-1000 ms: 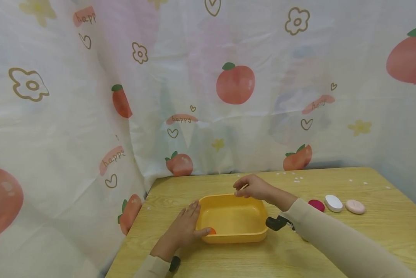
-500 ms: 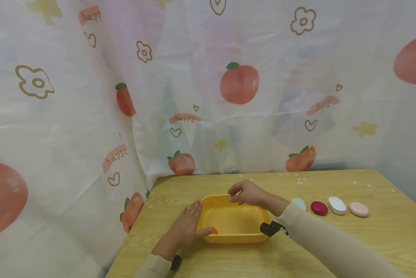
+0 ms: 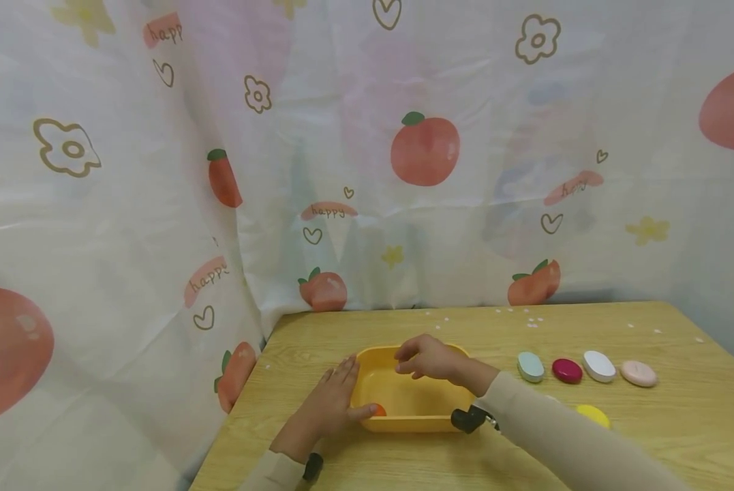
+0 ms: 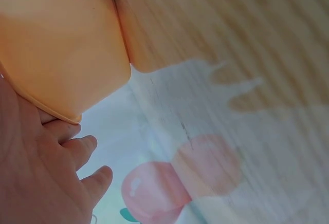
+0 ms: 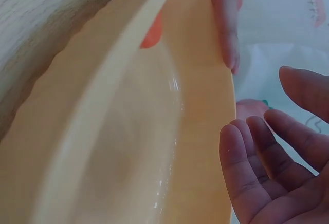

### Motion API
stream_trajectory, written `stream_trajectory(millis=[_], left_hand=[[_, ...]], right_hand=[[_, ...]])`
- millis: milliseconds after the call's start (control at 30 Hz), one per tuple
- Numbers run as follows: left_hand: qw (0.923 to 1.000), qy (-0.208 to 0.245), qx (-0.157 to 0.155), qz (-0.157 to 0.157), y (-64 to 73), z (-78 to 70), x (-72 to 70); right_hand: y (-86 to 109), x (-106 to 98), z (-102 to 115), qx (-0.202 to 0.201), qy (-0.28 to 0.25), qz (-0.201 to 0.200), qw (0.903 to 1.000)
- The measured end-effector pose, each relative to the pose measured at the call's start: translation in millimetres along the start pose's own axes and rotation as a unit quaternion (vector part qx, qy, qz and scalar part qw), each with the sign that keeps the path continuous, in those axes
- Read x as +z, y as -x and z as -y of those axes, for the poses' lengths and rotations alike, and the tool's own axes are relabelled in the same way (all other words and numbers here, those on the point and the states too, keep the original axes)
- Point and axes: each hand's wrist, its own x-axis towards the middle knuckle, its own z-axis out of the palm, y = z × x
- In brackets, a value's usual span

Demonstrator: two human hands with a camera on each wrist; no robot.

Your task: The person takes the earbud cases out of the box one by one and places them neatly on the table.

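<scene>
A yellow plastic basin stands on the wooden table in the head view. My left hand rests on its left side, fingers straight along the rim, thumb over the front left corner. Beside that thumb, inside the basin, shows part of a small orange object; the same orange object appears in the right wrist view. My right hand hovers over the far part of the basin. Its fingers are loosely bent with nothing between them and the thumb.
Right of the basin lie smooth oval pieces: mint, dark red, white and pink. A yellow piece is partly hidden by the right sleeve. Small white bits dot the far tabletop. A printed curtain hangs behind.
My right hand has come lower and slightly toward me over the basin. The left hand stays on the rim. More oval pieces have come into sight beside the right sleeve.
</scene>
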Motion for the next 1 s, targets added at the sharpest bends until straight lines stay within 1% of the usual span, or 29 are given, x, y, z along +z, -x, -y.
stream_trajectory(millis=[267, 433, 600, 767, 867, 1000], left_hand=[[1.0, -0.005, 0.005, -0.002, -1.0, 0.9, 2.8], [0.9999, -0.005, 0.009, -0.01, -0.4, 2.2, 5.8], [0.9999, -0.007, 0.01, -0.01, -0.3, 1.3, 7.9], [0.9999, -0.01, 0.01, -0.003, 0.3, -0.4, 6.5], [0.9998, -0.016, 0.009, -0.004, 1.0, -0.9, 2.9], [0.9998, -0.016, 0.007, -0.004, 0.8, -1.4, -1.0]], right_hand=[[-0.8, 10, 2, -0.003, -0.011, 0.01, 0.9999], [-2.2, 16, 0, -0.004, -0.016, 0.019, 0.9997], [-4.3, 23, -4, -0.002, -0.015, 0.015, 0.9998], [-6.6, 29, -8, 0.001, -0.015, 0.016, 0.9998], [-10.0, 32, -9, -0.002, -0.013, 0.019, 0.9997], [-14.6, 36, -11, 0.005, -0.008, 0.019, 0.9998]])
